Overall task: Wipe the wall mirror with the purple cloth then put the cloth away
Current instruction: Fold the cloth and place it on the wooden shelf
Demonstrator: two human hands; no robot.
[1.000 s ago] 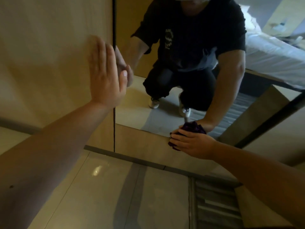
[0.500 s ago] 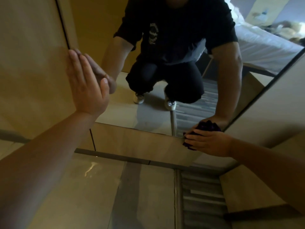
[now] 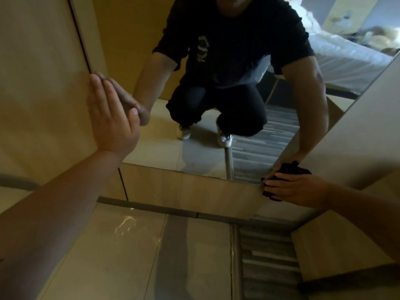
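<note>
Bare forearms seen; in reflection a black short-sleeved T-shirt [image 3: 233, 40] with pale chest print, dark trousers [image 3: 216, 105], white trainers [image 3: 224, 138].

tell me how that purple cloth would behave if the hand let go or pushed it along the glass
The purple cloth sits bunched and creased under the right hand at the mirror's lower right corner, so it is probably soft and floppy. Pushed, it would likely slide and drag along the glass, not roll. Released, it would probably drop limp to the floor.
</note>
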